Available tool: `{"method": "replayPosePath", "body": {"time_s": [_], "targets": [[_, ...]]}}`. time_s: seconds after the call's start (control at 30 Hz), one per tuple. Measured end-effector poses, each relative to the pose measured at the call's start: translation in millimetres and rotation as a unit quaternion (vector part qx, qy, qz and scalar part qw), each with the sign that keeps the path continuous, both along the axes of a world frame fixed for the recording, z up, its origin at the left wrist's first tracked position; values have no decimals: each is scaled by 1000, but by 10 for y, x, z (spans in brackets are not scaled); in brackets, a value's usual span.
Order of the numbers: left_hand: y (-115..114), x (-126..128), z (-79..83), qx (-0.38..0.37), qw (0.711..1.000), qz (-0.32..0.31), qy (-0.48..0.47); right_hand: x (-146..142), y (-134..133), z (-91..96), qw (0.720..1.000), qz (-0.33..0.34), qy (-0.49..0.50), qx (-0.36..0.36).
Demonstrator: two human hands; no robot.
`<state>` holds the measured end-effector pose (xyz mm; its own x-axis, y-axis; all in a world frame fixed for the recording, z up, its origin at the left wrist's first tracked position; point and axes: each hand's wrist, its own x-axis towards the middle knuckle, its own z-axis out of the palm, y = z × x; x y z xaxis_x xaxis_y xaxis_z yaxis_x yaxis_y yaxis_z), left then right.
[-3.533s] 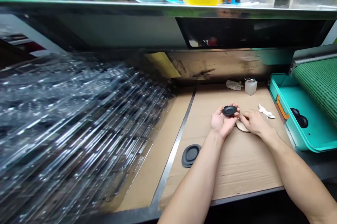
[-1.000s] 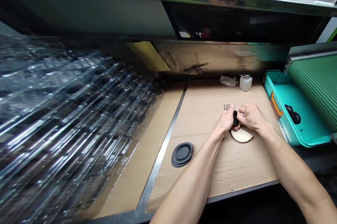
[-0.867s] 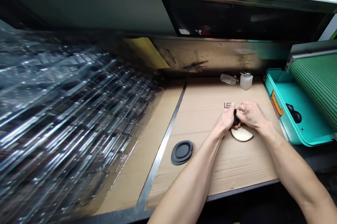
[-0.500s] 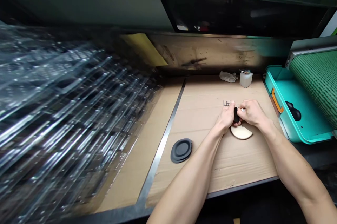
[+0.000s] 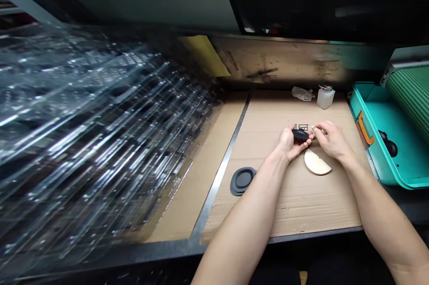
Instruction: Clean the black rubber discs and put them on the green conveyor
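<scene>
My left hand (image 5: 291, 143) is closed around a small black oval part (image 5: 300, 134), whose smooth dark side faces up. Close beside it, my right hand (image 5: 330, 139) pinches a small white piece (image 5: 313, 129) at the fingertips; its material is too small to tell. The two hands almost touch above the cardboard (image 5: 268, 142). Just below them lies a cream half-round disc (image 5: 317, 162) with a straight upper edge. A dark grey round-cornered part with a raised ring (image 5: 241, 181) lies to the left, partly behind my left forearm.
A small translucent bottle with a metal top (image 5: 325, 97) stands at the back, beside crumpled clear plastic (image 5: 302, 93). At right, a teal bin (image 5: 382, 155) holds black parts (image 5: 389, 144) under a green conveyor belt (image 5: 414, 88). Stacked clear plastic trays (image 5: 110, 142) fill the left.
The black part has turned in my left hand from upright to lying sideways. My right hand has drawn slightly away from it, uncovering more of the cream disc. The whole view has shifted.
</scene>
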<state>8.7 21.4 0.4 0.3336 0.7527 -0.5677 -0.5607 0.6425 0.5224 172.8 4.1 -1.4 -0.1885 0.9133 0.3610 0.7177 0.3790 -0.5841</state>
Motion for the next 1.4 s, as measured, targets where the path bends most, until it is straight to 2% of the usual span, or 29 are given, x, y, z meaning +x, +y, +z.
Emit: {"method": "replayPosePath", "body": {"time_s": [0.17, 0.4, 0.53, 0.6, 0.7, 0.8, 0.87, 0.9, 0.97, 1.07, 1.13, 1.17, 1.23, 1.4], "targets": [[-23, 62, -51, 30, 999, -12, 27, -39, -19, -23, 999, 14, -29, -5], [-146, 195, -45, 109, 985, -46, 125, -13, -29, 1, 992, 13, -122, -11], [-180, 258, -95, 145, 972, -38, 181, -41, -39, 17, 989, 13, -150, 9], [-177, 258, -120, 151, 968, -33, 199, -59, -32, 4, 990, 30, -131, 30], [-169, 213, -132, 163, 973, -45, 159, -33, -9, 2, 996, 43, -54, 56], [-186, 161, -133, 226, 964, -13, 140, 87, 37, 7, 995, -26, 16, 92], [-221, 146, -143, 301, 930, 54, 202, 193, 89, -28, 990, -98, 22, 103], [-243, 146, -150, 347, 899, 88, 252, 241, 119, -62, 987, -127, 13, 96], [-294, 158, -166, 445, 810, 136, 358, 307, 179, -154, 985, -163, -18, 61], [-362, 192, -180, 558, 667, 153, 470, 320, 233, -282, 982, -171, -78, -7], [-393, 213, -179, 587, 614, 153, 505, 299, 238, -322, 980, -168, -103, -32], [-403, 221, -178, 590, 602, 152, 515, 288, 235, -330, 979, -168, -110, -38], [-414, 228, -178, 584, 597, 149, 529, 275, 230, -332, 978, -169, -117, -42], [-396, 236, -230, 565, 616, 140, 531, 284, 248, -353, 978, -170, -118, -37]]}}
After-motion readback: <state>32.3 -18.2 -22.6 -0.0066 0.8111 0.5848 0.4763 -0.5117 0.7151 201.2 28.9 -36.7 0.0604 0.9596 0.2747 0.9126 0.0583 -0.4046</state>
